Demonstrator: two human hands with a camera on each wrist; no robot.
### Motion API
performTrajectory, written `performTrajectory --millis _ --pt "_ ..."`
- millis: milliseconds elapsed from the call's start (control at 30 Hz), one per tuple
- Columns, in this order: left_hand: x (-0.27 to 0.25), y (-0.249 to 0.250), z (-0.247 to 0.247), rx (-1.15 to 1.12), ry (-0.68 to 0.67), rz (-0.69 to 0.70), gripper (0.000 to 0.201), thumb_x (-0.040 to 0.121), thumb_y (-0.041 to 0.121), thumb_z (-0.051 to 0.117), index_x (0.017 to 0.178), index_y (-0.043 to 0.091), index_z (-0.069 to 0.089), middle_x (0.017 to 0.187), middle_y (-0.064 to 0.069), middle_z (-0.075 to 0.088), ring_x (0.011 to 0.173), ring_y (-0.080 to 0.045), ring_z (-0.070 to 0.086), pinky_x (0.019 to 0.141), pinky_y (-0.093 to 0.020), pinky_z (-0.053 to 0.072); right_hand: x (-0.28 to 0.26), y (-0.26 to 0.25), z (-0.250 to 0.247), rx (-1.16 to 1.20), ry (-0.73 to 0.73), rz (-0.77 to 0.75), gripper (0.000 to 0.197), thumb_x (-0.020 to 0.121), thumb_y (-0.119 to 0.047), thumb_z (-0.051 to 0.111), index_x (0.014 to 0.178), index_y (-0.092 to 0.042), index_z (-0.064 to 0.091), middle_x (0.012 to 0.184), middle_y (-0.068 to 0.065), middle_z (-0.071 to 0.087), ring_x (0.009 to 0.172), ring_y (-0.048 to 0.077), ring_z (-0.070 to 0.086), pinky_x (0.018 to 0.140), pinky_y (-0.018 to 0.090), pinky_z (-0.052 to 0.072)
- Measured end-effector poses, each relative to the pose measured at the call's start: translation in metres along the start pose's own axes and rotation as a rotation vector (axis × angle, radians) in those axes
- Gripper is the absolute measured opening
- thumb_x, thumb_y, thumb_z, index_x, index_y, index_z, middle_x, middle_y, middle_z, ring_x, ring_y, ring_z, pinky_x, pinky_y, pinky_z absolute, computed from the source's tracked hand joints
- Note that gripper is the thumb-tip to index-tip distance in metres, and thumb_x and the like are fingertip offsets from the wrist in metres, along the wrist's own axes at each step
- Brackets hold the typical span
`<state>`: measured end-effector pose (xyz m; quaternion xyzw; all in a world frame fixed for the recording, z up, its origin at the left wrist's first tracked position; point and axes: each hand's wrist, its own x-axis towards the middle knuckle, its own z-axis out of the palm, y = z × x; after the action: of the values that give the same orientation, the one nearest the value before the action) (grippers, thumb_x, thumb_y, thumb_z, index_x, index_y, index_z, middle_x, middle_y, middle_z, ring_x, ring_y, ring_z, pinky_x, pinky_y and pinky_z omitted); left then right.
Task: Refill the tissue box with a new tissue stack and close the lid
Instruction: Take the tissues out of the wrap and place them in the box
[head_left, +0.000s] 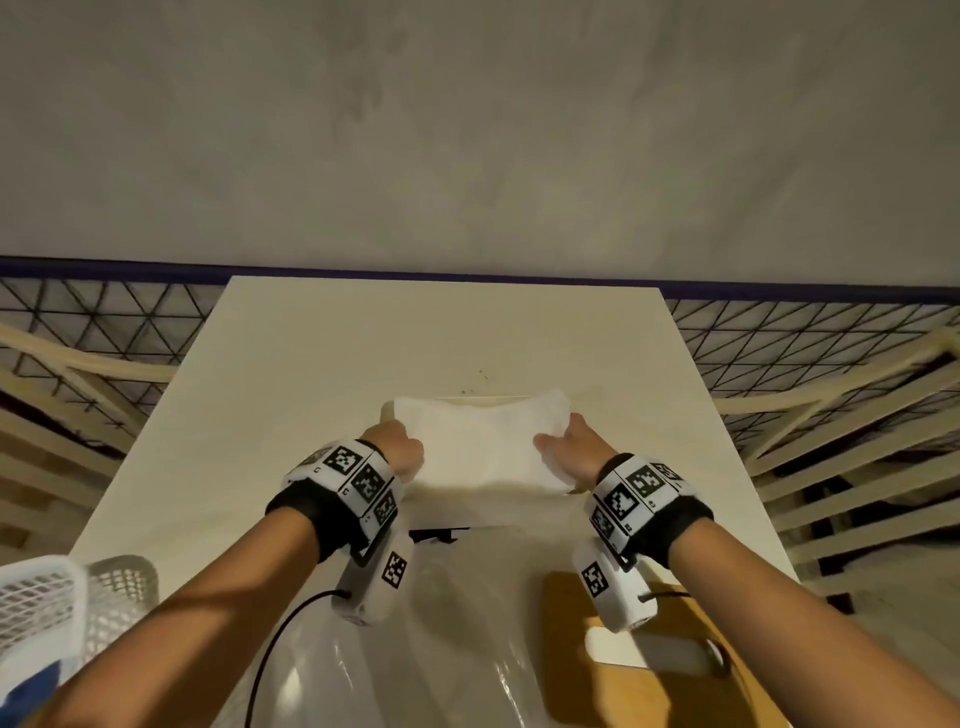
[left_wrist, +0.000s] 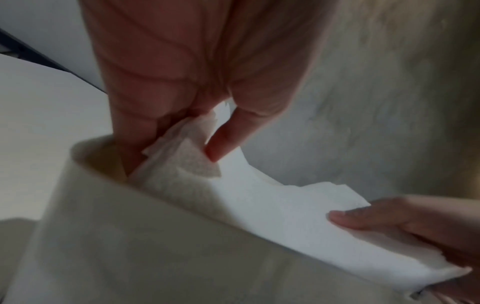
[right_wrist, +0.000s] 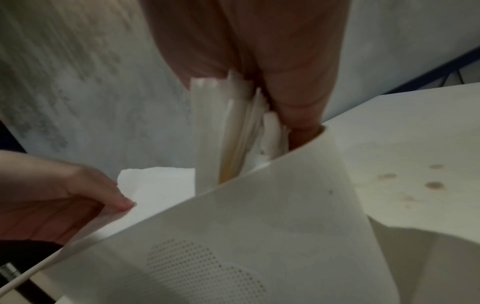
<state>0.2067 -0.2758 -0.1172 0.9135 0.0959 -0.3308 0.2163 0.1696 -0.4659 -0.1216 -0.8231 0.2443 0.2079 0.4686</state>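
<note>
Currently we hold the tissue stack (head_left: 480, 444) half-sunk in the open tissue box (left_wrist: 145, 242), its long axis left to right. Left hand (head_left: 397, 447) and right hand (head_left: 571, 448) pinch opposite ends, fingers reaching down inside the walls.

The head view looks from above and behind, forward and down across the pale rectangular bench (head_left: 322, 364) toward its far edge and the grey wall. The left wrist view sits very close along the left hand (left_wrist: 182, 82), facing right across the white tissue stack (left_wrist: 272, 205). The right wrist view mirrors it, facing left. All three share the stack and the cream open-topped tissue box (right_wrist: 259, 226).
</note>
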Motion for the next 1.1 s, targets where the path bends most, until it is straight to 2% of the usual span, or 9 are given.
performTrajectory --millis 67,200,300,467,667,767,867,967,1100 --pt "0.000 -0.005 0.003 0.060 -0.006 -0.006 0.059 0.090 0.008 0.038 0.143 -0.007 0.017 0.131 -0.023 0.053 0.108 -0.031 0.058 0.084 -0.036 0.049 -0.002 0.002 0.002 -0.036 -0.024 0.004 0.062 0.094 -0.020 0.043 0.143 -0.005 0.008 0.142 0.013 0.039 0.126 0.030 0.043 0.096 0.030 0.038" --pt "-0.006 -0.018 0.003 0.131 -0.009 0.022 0.041 0.090 0.010 0.043 0.127 -0.007 0.044 0.118 -0.020 0.057 0.114 -0.032 0.055 0.081 -0.035 0.048 -0.006 0.008 0.005 -0.122 -0.111 -0.013 0.069 0.087 -0.026 0.052 0.143 -0.010 0.017 0.137 0.012 0.047 0.114 0.028 0.053 0.086 0.031 0.049" --pt "-0.008 -0.026 0.002 0.151 0.033 0.034 0.035 0.087 0.008 0.047 0.118 -0.008 0.052 0.125 -0.022 0.056 0.115 -0.033 0.054 0.087 -0.035 0.047 -0.015 0.008 0.004 -0.208 -0.097 -0.037 0.065 0.085 -0.024 0.058 0.137 -0.003 0.025 0.124 0.010 0.050 0.101 0.021 0.048 0.061 0.018 0.039" --pt "-0.013 -0.029 -0.001 0.105 0.104 0.029 0.044 0.087 0.007 0.047 0.128 -0.009 0.040 0.131 -0.023 0.050 0.118 -0.034 0.052 0.093 -0.037 0.046 -0.023 0.013 0.005 -0.311 -0.006 -0.109 0.065 0.089 -0.014 0.050 0.143 -0.009 0.014 0.134 0.018 0.046 0.120 0.032 0.045 0.091 0.031 0.040" --pt "-0.023 -0.037 0.000 -0.053 0.155 0.078 0.067 0.090 0.023 0.051 0.144 0.001 0.019 0.137 -0.017 0.047 0.125 -0.030 0.047 0.098 -0.033 0.041 -0.031 0.014 0.017 -0.332 0.064 -0.166 0.071 0.092 -0.006 0.043 0.145 -0.015 -0.003 0.141 0.021 0.036 0.124 0.034 0.043 0.100 0.035 0.037" --pt "-0.032 -0.044 -0.001 -0.008 0.289 0.221 0.072 0.090 0.029 0.052 0.147 0.007 0.015 0.143 -0.013 0.041 0.133 -0.026 0.039 0.109 -0.034 0.034 -0.038 0.019 0.025 -0.507 0.198 -0.320 0.060 0.089 0.000 0.042 0.141 -0.014 0.018 0.140 0.019 0.031 0.120 0.035 0.042 0.095 0.039 0.043" --pt "-0.036 -0.046 0.001 0.153 0.317 0.418 0.050 0.092 0.022 0.045 0.140 0.010 0.036 0.141 -0.008 0.038 0.130 -0.023 0.038 0.107 -0.031 0.031 -0.039 0.019 0.030 -0.848 0.335 -0.555 0.041 0.062 0.014 0.066 0.101 0.003 0.061 0.100 0.023 0.059 0.084 0.035 0.058 0.059 0.034 0.049" --pt "-0.026 -0.042 0.007 0.341 0.107 0.411 0.040 0.088 0.020 0.046 0.125 0.004 0.046 0.131 -0.014 0.044 0.117 -0.029 0.047 0.096 -0.035 0.041 -0.033 0.014 0.034 -0.942 0.150 -0.576 0.034 0.078 0.010 0.048 0.111 0.002 0.054 0.118 0.020 0.049 0.108 0.037 0.046 0.080 0.040 0.048" --pt "-0.016 -0.038 0.013 0.486 0.008 0.321 0.062 0.085 0.036 0.055 0.136 0.012 0.030 0.130 -0.013 0.041 0.114 -0.028 0.051 0.090 -0.033 0.045 -0.012 0.015 0.036 -0.860 -0.085 -0.284 0.034 0.088 -0.002 0.033 0.121 -0.007 0.039 0.132 0.017 0.031 0.119 0.036 0.033 0.096 0.043 0.039"
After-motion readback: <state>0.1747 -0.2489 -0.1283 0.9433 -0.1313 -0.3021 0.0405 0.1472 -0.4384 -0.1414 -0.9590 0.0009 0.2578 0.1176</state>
